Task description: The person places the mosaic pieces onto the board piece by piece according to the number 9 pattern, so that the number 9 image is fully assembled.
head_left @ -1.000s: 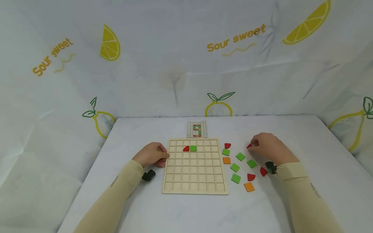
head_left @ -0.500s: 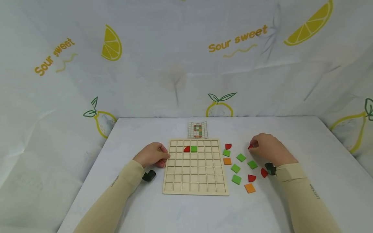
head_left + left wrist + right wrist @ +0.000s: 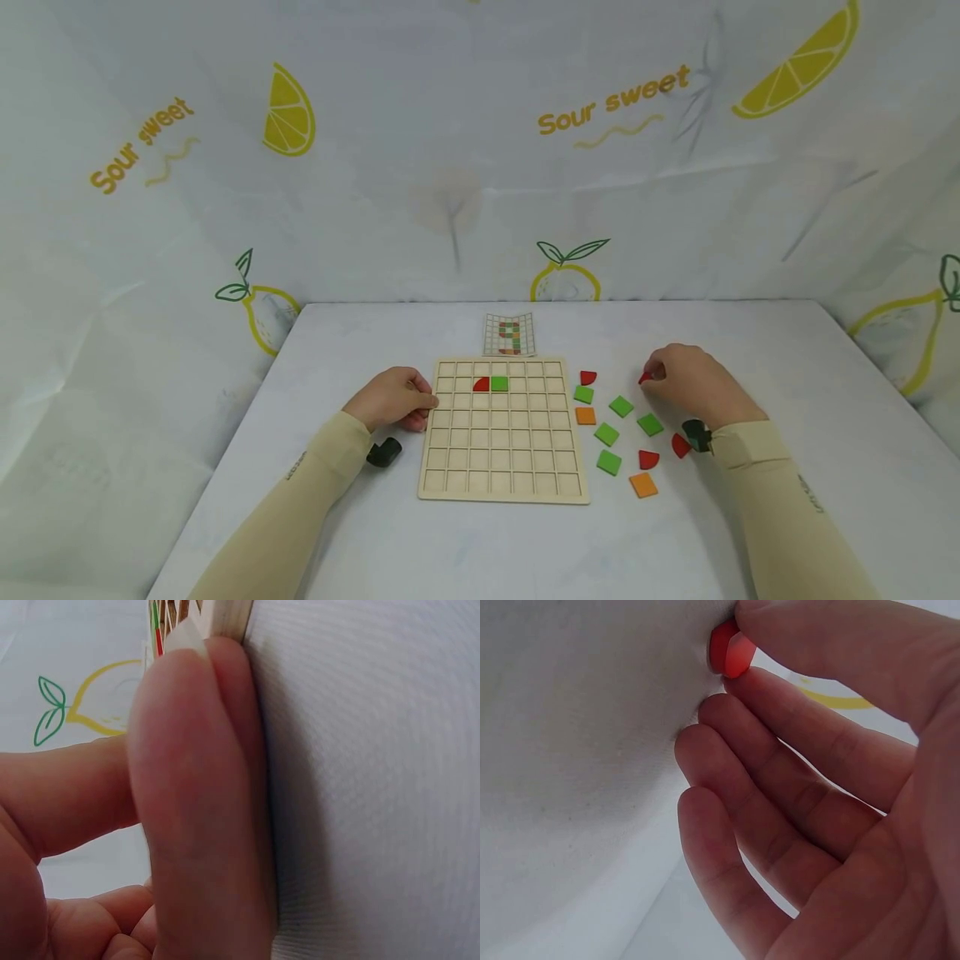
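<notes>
A pale wooden grid board [image 3: 501, 442] lies on the table, with one red quarter-circle tile [image 3: 482, 384] and a green square tile [image 3: 499, 383] side by side in its second row. At the board's left edge, my left hand [image 3: 392, 398] pinches the rim between thumb and fingers; the left wrist view shows the thumb [image 3: 191, 772] against the board's side [image 3: 229, 616]. My right hand [image 3: 692, 382], right of the loose tiles, pinches another red tile [image 3: 733, 649] between thumb and index finger. That tile stands tilted at the table surface, mostly covered in the head view.
Between board and right hand lie several green squares [image 3: 607, 434], orange squares [image 3: 642, 485] and red quarter-circles [image 3: 648, 459]. Behind the board, a small pattern card [image 3: 509, 335] shows a coloured figure on a grid. A lemon-print cloth [image 3: 480, 167] hangs at the back.
The red tile in my right hand has tipped up a little between the fingers. The left hand keeps its place at the board, and the head view has shifted slightly.
</notes>
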`<state>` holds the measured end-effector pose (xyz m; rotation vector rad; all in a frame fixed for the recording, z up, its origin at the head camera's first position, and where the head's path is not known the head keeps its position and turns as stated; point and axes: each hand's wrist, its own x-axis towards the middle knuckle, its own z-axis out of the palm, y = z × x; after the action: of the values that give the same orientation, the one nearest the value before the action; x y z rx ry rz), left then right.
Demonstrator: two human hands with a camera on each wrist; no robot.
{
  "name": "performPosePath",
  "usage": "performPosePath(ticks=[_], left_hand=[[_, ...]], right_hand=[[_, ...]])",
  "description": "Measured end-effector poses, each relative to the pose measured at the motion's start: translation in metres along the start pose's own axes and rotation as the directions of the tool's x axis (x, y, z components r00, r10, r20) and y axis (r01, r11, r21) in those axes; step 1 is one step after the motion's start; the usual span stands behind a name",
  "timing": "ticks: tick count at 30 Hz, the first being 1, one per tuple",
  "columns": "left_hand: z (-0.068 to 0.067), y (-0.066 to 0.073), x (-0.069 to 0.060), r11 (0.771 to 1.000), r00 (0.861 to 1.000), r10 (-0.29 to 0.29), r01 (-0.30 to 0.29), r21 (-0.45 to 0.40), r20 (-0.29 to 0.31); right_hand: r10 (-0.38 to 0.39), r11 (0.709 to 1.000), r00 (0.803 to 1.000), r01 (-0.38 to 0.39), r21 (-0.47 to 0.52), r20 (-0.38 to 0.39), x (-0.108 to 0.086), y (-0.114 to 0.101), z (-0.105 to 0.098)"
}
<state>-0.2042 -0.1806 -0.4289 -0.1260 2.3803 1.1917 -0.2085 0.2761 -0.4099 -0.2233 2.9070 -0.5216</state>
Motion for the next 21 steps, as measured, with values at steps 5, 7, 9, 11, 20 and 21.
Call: performPosePath(ticks=[5,7,9,11,20,21], left_hand=[[0.0004,0.0010,-0.0018,1.000,1.000,-0.001,0.001,-0.003,-0.003],[0.0005,0.0010,-0.0019,1.000,1.000,0.003,-0.003,-0.005,-0.005],[0.0007,0.0008,-0.0013,1.000,1.000,0.004,-0.004,-0.006,-0.008],[0.0007,0.0008,-0.0010,1.000,1.000,0.005,-0.005,-0.004,-0.011],[0.0012,-0.0002,-0.0001,1.000,1.000,0.000,-0.001,-0.012,-0.009],[0.0014,0.0002,-0.0001,1.000,1.000,-0.001,0.001,-0.013,-0.009]], right_hand=[[-0.002,1.000,1.000,0.002,-0.005,0.001,0.0006,0.0001,0.0002],[0.004,1.000,1.000,-0.004,-0.005,0.003,0.0008,-0.0002,0.0001],[0.010,1.000,1.000,-0.010,-0.004,0.003,0.0010,-0.0005,0.0001],[0.010,1.000,1.000,-0.010,-0.004,0.002,0.0010,-0.0006,-0.0001],[-0.003,1.000,1.000,0.003,-0.010,0.001,0.0011,0.0000,0.0006],[-0.004,1.000,1.000,0.004,-0.009,0.001,0.0010,0.0002,0.0006]])
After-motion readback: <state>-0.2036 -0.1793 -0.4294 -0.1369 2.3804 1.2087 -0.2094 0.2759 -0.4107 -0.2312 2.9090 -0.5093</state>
